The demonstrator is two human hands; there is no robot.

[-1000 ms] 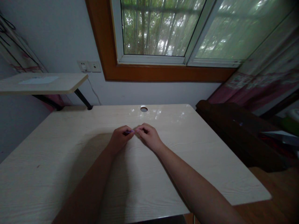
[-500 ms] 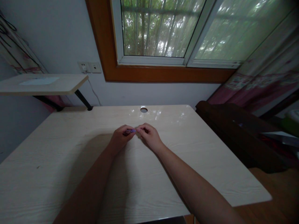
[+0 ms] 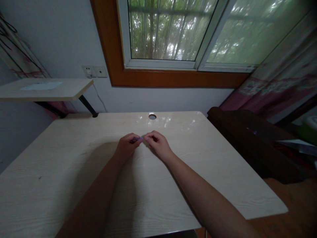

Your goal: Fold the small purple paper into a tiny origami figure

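Both of my hands meet over the middle of a pale wooden desk [image 3: 74, 172]. My left hand [image 3: 127, 146] is curled and pinches a small purple object [image 3: 138, 138] between thumb and fingers. My right hand [image 3: 158, 144] is also curled, its fingertips pinching the other end of the same small purple object. The object is thin and mostly hidden by the fingers, so I cannot name it more closely. Both forearms rest low over the desk top.
A round cable hole [image 3: 152, 116] lies at the desk's back edge. A small side shelf [image 3: 44, 89] stands at the left, with wall sockets [image 3: 94, 70] behind it. A dark wooden piece of furniture [image 3: 252, 138] and a curtain [image 3: 279, 82] are on the right, below the window [image 3: 173, 33].
The hands have stayed together at the same spot, with only slight finger movement on the purple object. The view has shifted by a small amount.
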